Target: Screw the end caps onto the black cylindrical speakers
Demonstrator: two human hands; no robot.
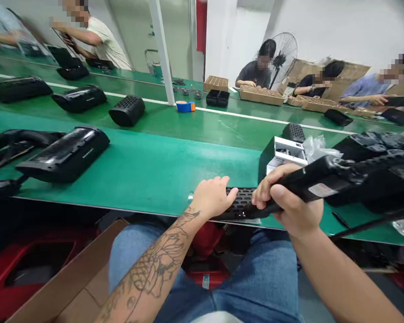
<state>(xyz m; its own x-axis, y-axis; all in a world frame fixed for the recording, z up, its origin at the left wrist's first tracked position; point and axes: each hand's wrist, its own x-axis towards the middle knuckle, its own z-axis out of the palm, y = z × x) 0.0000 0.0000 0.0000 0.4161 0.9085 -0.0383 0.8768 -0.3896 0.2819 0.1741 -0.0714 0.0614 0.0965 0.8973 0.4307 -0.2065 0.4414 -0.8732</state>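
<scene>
At the front edge of the green bench lies a black housing with slotted holes (242, 196). My left hand (211, 196) grips its left end, thumb stretched along the near side, with the fingers partly out of sight behind it. In my right hand (301, 208) is a black electric screwdriver (314, 179), held tilted with its nose down against or just above the housing's right part. The fingers wrap around its body, and a coiled cord runs off to the right. The tip itself is too small to make out.
A white-and-black box (289, 152) stands just beyond my right hand, beside clear plastic wrap (318, 148) and black housings (373, 143). To the left lies a finished-looking black unit (67, 154). More units and blue tape (185, 106) sit on the belt (229, 125); several people work across it.
</scene>
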